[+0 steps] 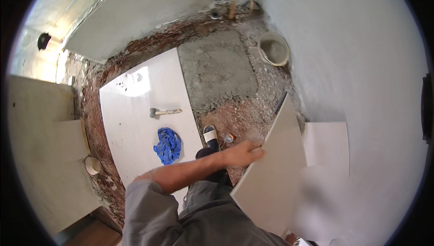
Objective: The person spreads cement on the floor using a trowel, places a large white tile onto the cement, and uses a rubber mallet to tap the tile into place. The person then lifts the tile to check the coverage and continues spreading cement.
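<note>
My left hand (242,153) reaches across from the lower left, fingers closed on the left edge of a large white tile (275,169). The tile stands tilted on the right side, and part of my grip is hidden at its edge. My right hand does not show. On the pale, glossy tiled surface (131,133) to my left lie a mallet (165,112) with a dark head and wooden handle, and a crumpled blue cloth or plastic sheet (167,146). A small orange-and-grey item (229,138), perhaps a tape measure, sits near my sandalled foot (210,135).
Wet grey mortar (217,72) spreads beyond the tiled surface, with gravel around it. A bucket (273,49) stands by the right wall, and a smaller container (93,165) on the left. Another pale tile (326,144) leans at the right wall. The lower right is blurred.
</note>
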`<control>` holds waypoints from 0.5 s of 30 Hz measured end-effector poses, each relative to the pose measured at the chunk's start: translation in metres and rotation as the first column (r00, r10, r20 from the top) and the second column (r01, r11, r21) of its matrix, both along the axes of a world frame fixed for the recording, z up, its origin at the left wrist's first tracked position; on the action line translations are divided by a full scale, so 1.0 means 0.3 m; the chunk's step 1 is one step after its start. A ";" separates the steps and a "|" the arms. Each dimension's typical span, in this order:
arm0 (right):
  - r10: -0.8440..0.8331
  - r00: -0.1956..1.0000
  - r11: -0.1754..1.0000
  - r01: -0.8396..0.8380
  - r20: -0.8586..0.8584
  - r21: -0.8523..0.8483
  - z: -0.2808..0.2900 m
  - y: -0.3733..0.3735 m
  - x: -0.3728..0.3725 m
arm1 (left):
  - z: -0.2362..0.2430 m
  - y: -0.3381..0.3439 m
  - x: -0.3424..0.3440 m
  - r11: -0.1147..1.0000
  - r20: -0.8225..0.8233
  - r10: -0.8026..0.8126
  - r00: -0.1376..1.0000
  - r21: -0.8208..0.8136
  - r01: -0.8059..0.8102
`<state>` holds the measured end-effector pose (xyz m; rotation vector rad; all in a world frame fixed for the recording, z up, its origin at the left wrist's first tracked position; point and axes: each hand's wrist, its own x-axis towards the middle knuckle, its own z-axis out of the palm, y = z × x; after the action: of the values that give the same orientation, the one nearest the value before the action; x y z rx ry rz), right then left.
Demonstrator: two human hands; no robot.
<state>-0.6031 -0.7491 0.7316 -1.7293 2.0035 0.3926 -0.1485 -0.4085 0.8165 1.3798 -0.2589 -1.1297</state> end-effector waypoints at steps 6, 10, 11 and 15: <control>0.101 0.953 0.980 -0.047 0.287 -0.191 0.019 0.078 0.517 | 0.086 0.605 0.231 0.985 0.138 0.089 0.986 0.133 -0.107; 0.232 0.848 0.963 -0.130 0.477 -0.238 -0.049 0.057 0.976 | -0.090 0.740 0.261 0.665 0.242 0.562 0.791 0.436 -0.606; 0.276 0.806 0.953 -0.159 0.524 -0.257 -0.085 0.053 1.092 | -0.165 0.752 0.283 0.539 0.339 0.606 0.720 0.491 -0.685; 0.583 0.569 0.792 -0.239 0.580 -0.561 -0.273 0.019 1.570 | -0.491 0.790 0.374 0.081 0.648 0.602 0.466 0.531 -0.844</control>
<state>-0.1320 -0.7434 0.6496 -2.1602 1.0897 -0.6041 -0.0364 -0.1715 0.6691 2.1189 0.9134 -0.0447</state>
